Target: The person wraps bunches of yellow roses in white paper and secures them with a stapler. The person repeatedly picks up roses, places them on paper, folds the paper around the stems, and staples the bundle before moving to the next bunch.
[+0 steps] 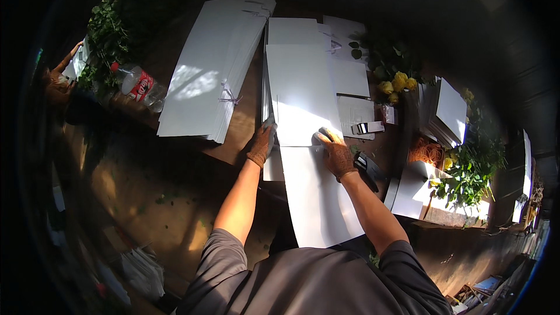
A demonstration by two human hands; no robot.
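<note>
A long white cardboard sheet (303, 81) lies on the table in front of me, over other white sheets. Its near part (319, 198) bends down at a crease and hangs over the table edge toward my body. My left hand (262, 143), in an orange-brown glove with grey fingertips, is closed at the left edge by the crease; part of its fingers is hidden. On the right side, my right hand (336, 153), gloved alike, has its fingers bent over the sheet just at the crease and grips it there.
Left of the work stands a tall stack of white cardboard (204, 70) tied with string. Further left are a plastic bottle (140, 86) and green foliage (108, 38). To the right lie a black tool (367, 170), yellow roses (399, 83), another cardboard stack (446, 111) and orange string (426, 153).
</note>
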